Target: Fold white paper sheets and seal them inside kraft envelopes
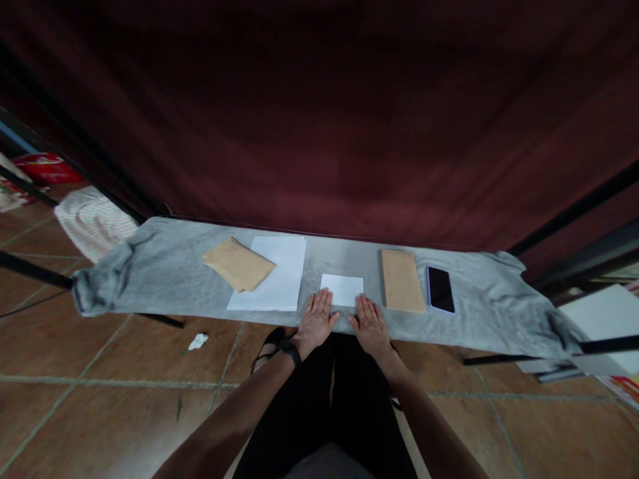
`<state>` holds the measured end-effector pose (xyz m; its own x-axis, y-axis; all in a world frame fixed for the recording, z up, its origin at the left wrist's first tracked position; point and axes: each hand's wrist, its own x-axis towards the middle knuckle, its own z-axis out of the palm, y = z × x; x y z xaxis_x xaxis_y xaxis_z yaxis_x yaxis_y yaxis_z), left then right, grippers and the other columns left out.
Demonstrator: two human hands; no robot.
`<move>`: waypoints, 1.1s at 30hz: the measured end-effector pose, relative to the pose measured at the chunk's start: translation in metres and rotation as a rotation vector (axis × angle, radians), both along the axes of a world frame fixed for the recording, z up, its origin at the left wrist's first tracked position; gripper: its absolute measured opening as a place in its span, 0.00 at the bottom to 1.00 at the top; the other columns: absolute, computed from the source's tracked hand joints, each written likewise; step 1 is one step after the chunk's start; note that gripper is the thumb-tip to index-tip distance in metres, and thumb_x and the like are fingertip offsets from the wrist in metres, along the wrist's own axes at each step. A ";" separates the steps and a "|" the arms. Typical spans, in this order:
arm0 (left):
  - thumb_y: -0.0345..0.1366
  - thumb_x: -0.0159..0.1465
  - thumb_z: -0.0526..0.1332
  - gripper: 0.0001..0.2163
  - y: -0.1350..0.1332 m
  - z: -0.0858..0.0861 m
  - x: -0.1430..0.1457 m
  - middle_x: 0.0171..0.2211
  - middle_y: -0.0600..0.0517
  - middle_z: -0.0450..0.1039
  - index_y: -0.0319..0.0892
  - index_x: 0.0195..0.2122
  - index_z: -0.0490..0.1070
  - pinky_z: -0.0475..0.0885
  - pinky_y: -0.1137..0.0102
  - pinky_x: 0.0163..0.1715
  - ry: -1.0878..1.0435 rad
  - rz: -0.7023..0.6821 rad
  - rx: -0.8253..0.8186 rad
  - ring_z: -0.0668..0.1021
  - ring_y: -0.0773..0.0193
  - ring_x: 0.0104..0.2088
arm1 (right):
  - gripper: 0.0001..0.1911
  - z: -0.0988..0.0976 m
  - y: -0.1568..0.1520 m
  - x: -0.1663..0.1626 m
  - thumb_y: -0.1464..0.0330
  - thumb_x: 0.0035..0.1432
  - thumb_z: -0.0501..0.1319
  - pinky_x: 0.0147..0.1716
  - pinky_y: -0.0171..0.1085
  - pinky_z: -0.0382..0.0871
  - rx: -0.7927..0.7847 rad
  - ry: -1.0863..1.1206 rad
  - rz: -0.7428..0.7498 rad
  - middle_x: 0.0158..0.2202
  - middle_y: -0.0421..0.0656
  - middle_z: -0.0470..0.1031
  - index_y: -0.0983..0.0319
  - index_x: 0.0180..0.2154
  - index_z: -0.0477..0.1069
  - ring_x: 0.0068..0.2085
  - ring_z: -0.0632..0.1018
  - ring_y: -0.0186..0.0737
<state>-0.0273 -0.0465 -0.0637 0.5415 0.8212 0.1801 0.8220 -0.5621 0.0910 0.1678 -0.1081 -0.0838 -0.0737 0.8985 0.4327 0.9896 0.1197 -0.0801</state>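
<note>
A small white sheet of paper (342,289), perhaps folded, lies flat on the grey cloth between my hands. My left hand (317,322) rests flat with its fingers stretched out, the tips at the sheet's lower left corner. At the lower right corner lies my right hand (370,326), also flat, fingers extended. To the left is larger white paper (279,293), partly covered by several brown envelopes (236,265) lying askew. On the right is a brown envelope or stack of them (402,281), placed nearly straight.
A phone (440,290) with a dark screen lies right of the brown stack. The grey cloth (164,273) covers a narrow table against a dark red curtain (319,133). A striped cloth (97,219) hangs at the left. Crumpled white paper (198,341) lies on the tiled floor.
</note>
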 end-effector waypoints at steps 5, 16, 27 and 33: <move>0.40 0.75 0.43 0.26 0.012 0.005 0.014 0.71 0.41 0.54 0.34 0.70 0.53 0.53 0.54 0.70 -0.037 -0.035 0.012 0.55 0.56 0.72 | 0.32 0.003 -0.002 -0.002 0.59 0.74 0.47 0.66 0.51 0.55 -0.008 -0.010 -0.016 0.69 0.56 0.60 0.70 0.71 0.48 0.68 0.63 0.51; 0.41 0.74 0.47 0.24 0.040 0.011 0.050 0.73 0.47 0.49 0.47 0.71 0.54 0.49 0.50 0.70 -0.007 -0.162 -0.078 0.52 0.55 0.72 | 0.29 0.009 0.000 -0.005 0.62 0.74 0.43 0.69 0.50 0.50 -0.128 0.061 -0.062 0.69 0.51 0.61 0.65 0.71 0.52 0.69 0.63 0.49; 0.36 0.72 0.47 0.27 0.035 0.009 0.043 0.73 0.42 0.49 0.39 0.72 0.49 0.45 0.49 0.70 0.051 -0.197 -0.095 0.50 0.52 0.73 | 0.27 0.031 0.037 -0.019 0.66 0.74 0.41 0.67 0.54 0.54 -0.185 0.143 0.077 0.69 0.52 0.60 0.65 0.68 0.58 0.70 0.60 0.47; 0.35 0.71 0.46 0.29 0.032 0.012 0.047 0.72 0.39 0.49 0.35 0.73 0.46 0.45 0.51 0.71 0.072 -0.184 -0.093 0.51 0.53 0.73 | 0.27 0.027 0.037 -0.026 0.67 0.74 0.41 0.68 0.55 0.49 -0.202 0.071 0.039 0.71 0.53 0.55 0.65 0.70 0.54 0.72 0.55 0.47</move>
<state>0.0197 -0.0146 -0.0520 0.6929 0.7183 0.0638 0.7123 -0.6955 0.0944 0.1420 -0.0715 -0.0569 -0.0859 0.9646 0.2492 0.9756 0.1322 -0.1752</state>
